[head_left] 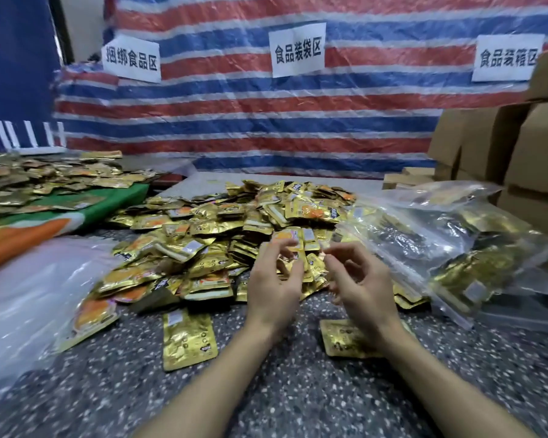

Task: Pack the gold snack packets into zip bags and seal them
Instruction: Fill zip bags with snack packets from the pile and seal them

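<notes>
A big heap of gold snack packets covers the speckled floor in front of me. My left hand and my right hand hover side by side just above the heap's near edge, fingers curled and apart, with nothing in either. Two loose gold packets lie near my wrists, one at the left and one partly under my right forearm. Filled clear zip bags are piled at the right. A stack of empty clear zip bags lies at the left.
More gold packets lie on a green and orange cloth at the far left. Cardboard boxes stand at the right. A striped tarp with white paper signs hangs behind.
</notes>
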`<action>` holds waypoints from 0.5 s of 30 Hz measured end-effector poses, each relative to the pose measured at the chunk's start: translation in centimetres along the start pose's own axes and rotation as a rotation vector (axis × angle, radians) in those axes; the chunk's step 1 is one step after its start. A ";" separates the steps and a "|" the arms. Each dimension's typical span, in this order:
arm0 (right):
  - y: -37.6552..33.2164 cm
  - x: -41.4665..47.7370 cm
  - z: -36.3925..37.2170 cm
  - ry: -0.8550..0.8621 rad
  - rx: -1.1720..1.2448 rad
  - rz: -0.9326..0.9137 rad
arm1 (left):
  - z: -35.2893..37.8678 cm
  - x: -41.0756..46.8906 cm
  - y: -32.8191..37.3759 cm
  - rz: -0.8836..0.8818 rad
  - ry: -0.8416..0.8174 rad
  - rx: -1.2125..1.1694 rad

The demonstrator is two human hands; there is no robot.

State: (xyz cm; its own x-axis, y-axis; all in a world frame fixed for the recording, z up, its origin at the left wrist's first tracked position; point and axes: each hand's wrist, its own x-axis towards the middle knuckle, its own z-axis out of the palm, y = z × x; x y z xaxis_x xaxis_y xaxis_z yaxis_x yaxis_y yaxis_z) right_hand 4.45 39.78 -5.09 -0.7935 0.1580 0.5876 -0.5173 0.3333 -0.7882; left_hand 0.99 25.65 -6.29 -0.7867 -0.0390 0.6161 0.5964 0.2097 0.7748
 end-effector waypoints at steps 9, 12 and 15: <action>1.5 0.4 -1.8 -0.054 0.054 0.043 | -9.1 2.7 1.2 0.310 -0.067 0.443; 1.1 0.4 -1.6 -0.061 0.033 0.025 | -15.6 4.4 -0.6 0.068 -0.006 0.846; 0.8 0.3 -1.5 -0.063 0.043 0.016 | -22.2 4.9 -3.1 -0.317 0.045 1.257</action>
State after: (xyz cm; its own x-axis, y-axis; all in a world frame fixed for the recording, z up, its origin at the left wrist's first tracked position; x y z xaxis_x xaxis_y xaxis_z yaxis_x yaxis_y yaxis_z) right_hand 4.28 41.49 -5.26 -0.8195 0.1038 0.5636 -0.5169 0.2908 -0.8051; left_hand -1.17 3.11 -2.52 -0.8444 -0.2835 0.4546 -0.1911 0.9521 0.2388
